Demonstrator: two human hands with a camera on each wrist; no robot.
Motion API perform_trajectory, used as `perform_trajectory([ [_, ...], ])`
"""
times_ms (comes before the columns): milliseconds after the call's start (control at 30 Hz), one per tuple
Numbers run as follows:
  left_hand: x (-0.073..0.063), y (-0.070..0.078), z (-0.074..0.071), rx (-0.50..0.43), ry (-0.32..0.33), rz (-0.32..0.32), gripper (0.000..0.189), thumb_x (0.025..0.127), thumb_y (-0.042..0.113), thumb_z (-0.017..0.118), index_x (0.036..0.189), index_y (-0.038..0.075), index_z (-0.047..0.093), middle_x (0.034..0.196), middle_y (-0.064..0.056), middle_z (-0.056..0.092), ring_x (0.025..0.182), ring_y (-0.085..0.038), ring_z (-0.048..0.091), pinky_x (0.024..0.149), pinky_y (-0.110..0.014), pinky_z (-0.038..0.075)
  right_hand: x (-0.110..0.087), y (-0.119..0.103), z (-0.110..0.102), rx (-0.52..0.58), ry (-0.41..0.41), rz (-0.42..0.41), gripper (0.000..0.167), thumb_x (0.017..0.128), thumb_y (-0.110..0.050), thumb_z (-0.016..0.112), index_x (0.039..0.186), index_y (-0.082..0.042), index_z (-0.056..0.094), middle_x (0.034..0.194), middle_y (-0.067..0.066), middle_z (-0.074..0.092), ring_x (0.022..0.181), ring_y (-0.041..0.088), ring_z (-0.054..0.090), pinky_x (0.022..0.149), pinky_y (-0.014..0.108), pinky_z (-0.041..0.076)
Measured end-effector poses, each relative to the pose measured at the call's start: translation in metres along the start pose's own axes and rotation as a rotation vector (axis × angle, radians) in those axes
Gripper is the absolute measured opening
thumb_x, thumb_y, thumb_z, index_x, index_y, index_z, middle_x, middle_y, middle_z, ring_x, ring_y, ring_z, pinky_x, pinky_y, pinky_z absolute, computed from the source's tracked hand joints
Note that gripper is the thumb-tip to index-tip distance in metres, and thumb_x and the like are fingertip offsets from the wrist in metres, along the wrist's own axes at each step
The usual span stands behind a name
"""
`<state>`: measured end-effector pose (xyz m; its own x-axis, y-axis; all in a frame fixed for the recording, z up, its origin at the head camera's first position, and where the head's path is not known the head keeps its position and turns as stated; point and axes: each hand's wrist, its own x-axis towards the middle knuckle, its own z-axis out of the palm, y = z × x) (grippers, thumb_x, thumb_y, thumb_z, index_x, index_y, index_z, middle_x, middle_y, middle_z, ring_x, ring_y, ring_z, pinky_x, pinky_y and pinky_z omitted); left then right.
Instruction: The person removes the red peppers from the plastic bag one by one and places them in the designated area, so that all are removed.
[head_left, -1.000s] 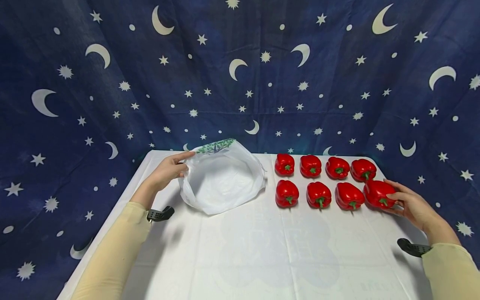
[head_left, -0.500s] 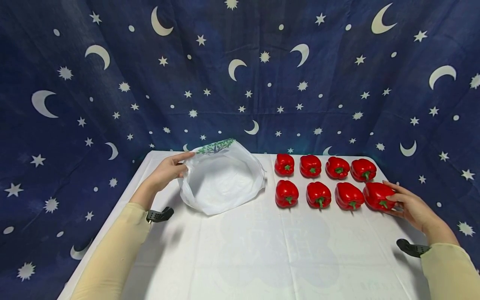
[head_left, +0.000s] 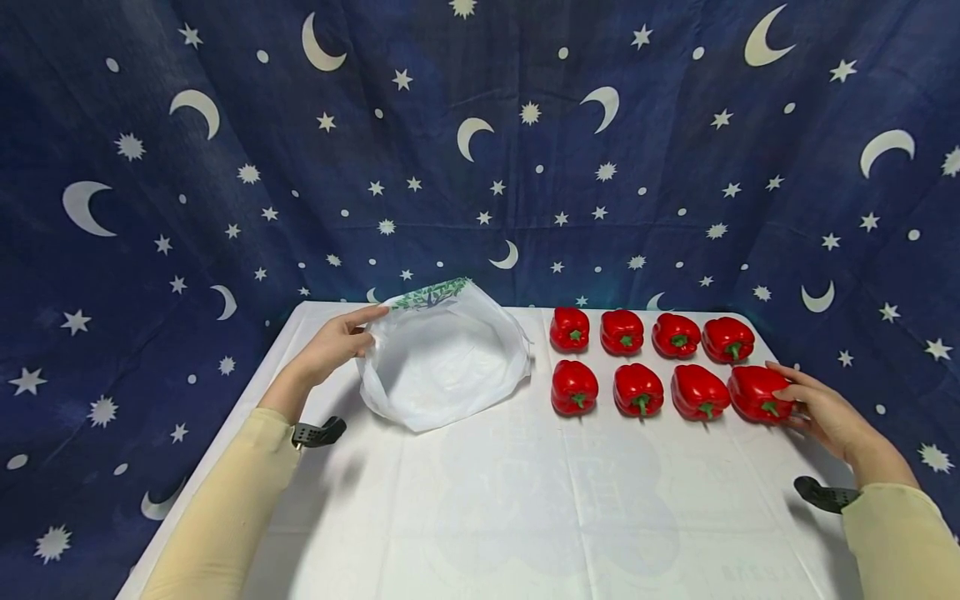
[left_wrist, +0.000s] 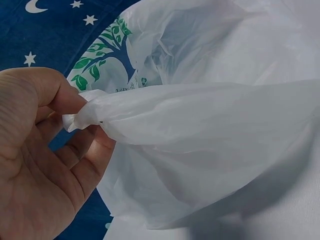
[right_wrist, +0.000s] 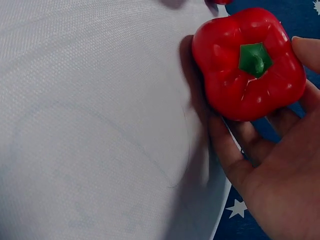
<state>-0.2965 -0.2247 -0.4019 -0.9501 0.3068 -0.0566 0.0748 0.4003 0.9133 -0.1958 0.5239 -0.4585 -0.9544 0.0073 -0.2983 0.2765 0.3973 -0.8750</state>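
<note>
My left hand (head_left: 337, 340) pinches the left rim of a white plastic bag (head_left: 450, 367) with a green tree print, which lies with its mouth wide. In the left wrist view, thumb and fingers hold a bunched corner of the bag (left_wrist: 200, 115). My right hand (head_left: 828, 421) holds a red bell pepper (head_left: 756, 392) at the right end of the front row. In the right wrist view, this bell pepper (right_wrist: 250, 65) shows its green stem, with the thumb on one side and fingers (right_wrist: 227, 145) on the other. Part of the fingers is hidden behind it.
Several other red bell peppers stand in two rows, among them a back-row pepper (head_left: 570, 330) and a front-row pepper (head_left: 573, 387). A white cloth covers the table (head_left: 480, 517). Behind it hangs a dark blue curtain (head_left: 420, 150) with moons and stars.
The bell pepper in my right hand has come down slightly onto the table and sits in line with the front row. My left hand and the bag stay almost still.
</note>
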Motion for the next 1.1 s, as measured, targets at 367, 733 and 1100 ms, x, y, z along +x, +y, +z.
perform_trajectory([
  [367, -0.002, -0.004, -0.002, 0.014, -0.012, 0.036, 0.059, 0.098, 0.003, 0.054, 0.156, 0.013, 0.045, 0.166, -0.004, 0.030, 0.122, -0.028, 0.046, 0.084, -0.026, 0.045, 0.003, 0.001, 0.001, -0.037, 0.033, 0.029, 0.074, 0.106, -0.031, 0.044, 0.165, -0.020, 0.000, 0.158, 0.033, 0.003, 0.112, 0.021, 0.040, 0.082, 0.022, 0.047],
  [733, -0.005, -0.005, -0.002, 0.030, -0.021, 0.053, 0.055, 0.100, 0.004, 0.055, 0.153, 0.013, 0.050, 0.166, -0.003, 0.029, 0.108, -0.027, 0.048, 0.084, -0.031, 0.046, 0.004, 0.001, 0.002, -0.054, 0.061, 0.034, 0.078, 0.106, -0.037, 0.043, 0.163, -0.008, -0.001, 0.159, 0.035, 0.005, 0.107, 0.014, 0.040, 0.080, 0.021, 0.046],
  [1100, -0.013, -0.009, -0.007, -0.014, -0.044, 0.131, 0.050, 0.102, 0.013, 0.061, 0.152, 0.011, 0.052, 0.166, -0.005, 0.030, 0.150, -0.031, 0.028, 0.117, -0.053, 0.026, -0.006, 0.001, 0.001, 0.035, 0.179, -0.104, 0.071, 0.106, -0.030, 0.052, 0.165, -0.012, 0.017, 0.119, -0.023, 0.043, 0.093, -0.008, 0.050, 0.078, 0.016, 0.050],
])
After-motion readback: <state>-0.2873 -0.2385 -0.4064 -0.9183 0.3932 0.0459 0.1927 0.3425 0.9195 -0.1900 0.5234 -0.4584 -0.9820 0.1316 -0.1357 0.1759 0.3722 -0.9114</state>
